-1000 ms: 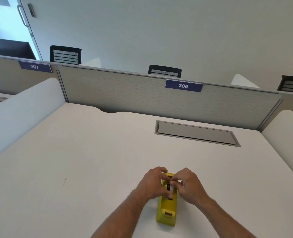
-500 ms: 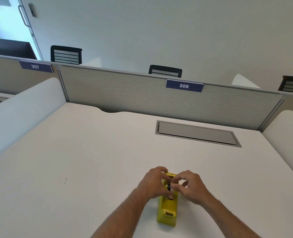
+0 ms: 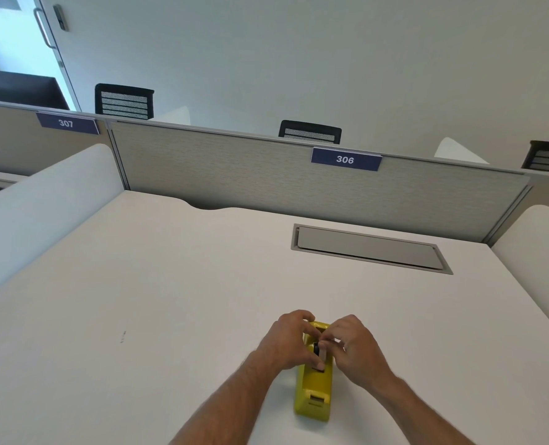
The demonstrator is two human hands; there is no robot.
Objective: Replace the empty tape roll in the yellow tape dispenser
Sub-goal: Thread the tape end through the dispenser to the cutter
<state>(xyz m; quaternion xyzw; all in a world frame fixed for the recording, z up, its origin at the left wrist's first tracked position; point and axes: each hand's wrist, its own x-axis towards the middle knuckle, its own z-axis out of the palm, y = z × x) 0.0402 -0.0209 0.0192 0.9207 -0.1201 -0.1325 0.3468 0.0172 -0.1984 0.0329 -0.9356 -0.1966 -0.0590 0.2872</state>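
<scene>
The yellow tape dispenser [image 3: 314, 388] stands on the white desk near its front edge, cutter end toward me. My left hand [image 3: 287, 340] wraps the dispenser's left side at the roll bay, thumb lying along the top. My right hand [image 3: 355, 346] comes in from the right, its fingertips pinching a small white roll [image 3: 323, 352] with a black hub that sits in the bay. Both hands hide most of the roll and the bay.
The white desk [image 3: 170, 300] has a grey cable hatch [image 3: 371, 248] at the back right. A grey partition [image 3: 234, 168] labelled 306 closes the back. White side screens [image 3: 41, 203] flank the desk. Black chair backs show behind the partition.
My right hand's fingers have drawn in tighter over the roll. The dispenser has stayed in place and my left hand has kept its hold.
</scene>
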